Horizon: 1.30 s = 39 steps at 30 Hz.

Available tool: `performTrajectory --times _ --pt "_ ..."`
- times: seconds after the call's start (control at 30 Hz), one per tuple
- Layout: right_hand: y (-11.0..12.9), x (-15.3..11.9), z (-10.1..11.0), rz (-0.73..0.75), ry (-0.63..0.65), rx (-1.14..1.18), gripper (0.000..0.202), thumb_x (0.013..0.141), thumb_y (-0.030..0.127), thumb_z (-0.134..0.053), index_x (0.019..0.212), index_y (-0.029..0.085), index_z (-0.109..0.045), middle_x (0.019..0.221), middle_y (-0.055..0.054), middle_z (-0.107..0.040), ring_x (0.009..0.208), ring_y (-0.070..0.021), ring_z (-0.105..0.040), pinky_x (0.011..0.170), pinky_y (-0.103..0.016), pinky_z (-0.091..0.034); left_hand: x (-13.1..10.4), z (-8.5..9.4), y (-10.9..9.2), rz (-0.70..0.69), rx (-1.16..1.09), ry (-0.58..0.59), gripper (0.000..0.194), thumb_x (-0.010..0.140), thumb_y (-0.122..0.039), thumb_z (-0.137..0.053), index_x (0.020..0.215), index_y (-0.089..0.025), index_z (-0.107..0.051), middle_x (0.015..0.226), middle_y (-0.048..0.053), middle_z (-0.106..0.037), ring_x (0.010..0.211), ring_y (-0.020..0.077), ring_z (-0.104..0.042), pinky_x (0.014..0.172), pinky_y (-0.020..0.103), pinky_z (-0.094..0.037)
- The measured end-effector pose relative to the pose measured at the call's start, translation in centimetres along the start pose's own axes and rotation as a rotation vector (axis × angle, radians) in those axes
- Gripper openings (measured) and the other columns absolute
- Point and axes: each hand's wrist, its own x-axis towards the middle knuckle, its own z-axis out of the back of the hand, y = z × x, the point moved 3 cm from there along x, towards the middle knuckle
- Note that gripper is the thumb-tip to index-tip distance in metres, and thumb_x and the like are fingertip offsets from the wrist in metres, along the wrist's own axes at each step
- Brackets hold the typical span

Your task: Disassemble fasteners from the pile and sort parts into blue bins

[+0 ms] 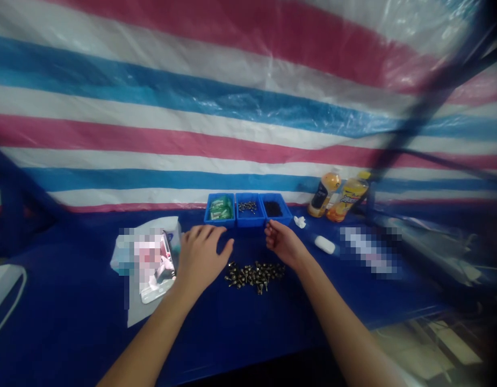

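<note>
My left hand (203, 246) is over the blue table, thumb apart from the other fingers, and I see nothing in it. It lies between a lit phone (157, 282) and a pile of small brass-coloured metal pieces (255, 275). The fingers of my right hand (283, 243) are curled in a pinch just in front of the right blue bin (287, 219), which holds small black parts (272, 208). Whatever may be between those fingertips is too small to make out. Small metal pins or screws (247, 206) lie in the middle blue bin (250, 221).
Green packets (221, 208) fill the left blue bin (207, 217). Two drink bottles (324, 196) stand at the back right, near a crumpled tissue (300, 221) and a white case (324, 245). A striped plastic sheet (192, 129) hangs behind the table.
</note>
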Motion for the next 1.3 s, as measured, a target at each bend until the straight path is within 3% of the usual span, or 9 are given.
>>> performTrajectory --times 0.17,0.4,0.53,0.63,0.73,1.03,1.3 --pt "0.7 -0.6 -0.4 0.0 0.046 0.012 0.034 0.074 0.039 -0.064 0.061 0.022 -0.038 0.053 0.005 -0.03 0.049 -0.0106 -0.031 0.05 -0.026 -0.033 -1.1 -2.0 -2.1 -0.195 -0.119 0.174 0.029 0.091 -0.038 -0.047 0.11 -0.023 -0.064 0.103 0.006 -0.067 0.102 0.0267 -0.055 0.091 0.042 -0.038" --pt "1.4 -1.1 -0.5 0.05 0.106 0.044 0.042 0.075 0.034 -0.059 0.056 0.022 -0.023 0.051 0.006 -0.017 0.048 -0.0112 -0.024 0.051 -0.027 -0.034 -1.0 -1.8 -1.5 -0.177 -0.168 0.163 0.028 0.092 -0.038 -0.047 0.112 -0.024 -0.062 0.101 0.004 -0.068 0.1 0.025 -0.056 0.09 0.041 -0.039" --pt "1.3 -0.6 0.2 0.075 0.015 0.056 0.035 0.077 0.04 -0.06 0.06 0.022 -0.033 0.052 0.006 -0.025 0.048 -0.0116 -0.028 0.051 -0.028 -0.035 -0.8 -1.5 -1.4 -0.152 -0.177 0.16 0.028 0.092 -0.037 -0.048 0.111 -0.024 -0.063 0.099 0.004 -0.068 0.098 0.0244 -0.057 0.089 0.041 -0.04" --pt "1.0 -0.1 0.6 0.077 -0.054 0.106 0.027 0.078 0.05 -0.059 0.078 0.024 -0.05 0.06 0.004 -0.044 0.047 -0.011 -0.034 0.05 -0.027 -0.034 -0.8 -1.5 -1.5 -0.148 -0.179 0.172 0.029 0.092 -0.038 -0.048 0.111 -0.024 -0.063 0.097 0.005 -0.068 0.097 0.0245 -0.058 0.089 0.041 -0.04" --pt "0.5 0.3 0.9 0.048 -0.093 0.13 0.03 0.079 0.052 -0.059 0.093 0.026 -0.054 0.068 0.003 -0.055 0.046 -0.0106 -0.037 0.047 -0.026 -0.032 -0.9 -1.8 -1.3 -0.145 -0.148 0.181 0.029 0.092 -0.039 -0.047 0.112 -0.024 -0.063 0.099 0.005 -0.068 0.098 0.0253 -0.058 0.088 0.041 -0.041" --pt "-0.1 0.6 1.4 -0.01 -0.145 0.091 0.022 0.074 0.036 -0.067 0.088 0.022 -0.059 0.062 0.004 -0.053 0.044 -0.0075 -0.035 0.043 -0.024 -0.025 -1.5 -3.7 -0.1 -0.159 -0.089 0.28 0.025 0.094 -0.031 -0.046 0.105 -0.023 -0.067 0.1 0.006 -0.065 0.092 0.0231 -0.061 0.083 0.037 -0.045" --pt "-0.2 0.8 1.2 0.007 -0.185 0.012 0.023 0.071 0.037 -0.069 0.086 0.021 -0.061 0.061 0.004 -0.053 0.045 -0.0069 -0.036 0.043 -0.023 -0.026 -1.5 -4.1 -0.3 -0.15 -0.132 0.288 0.02 0.093 -0.022 -0.045 0.092 -0.022 -0.065 0.092 0.005 -0.064 0.089 0.0213 -0.061 0.076 0.033 -0.045"
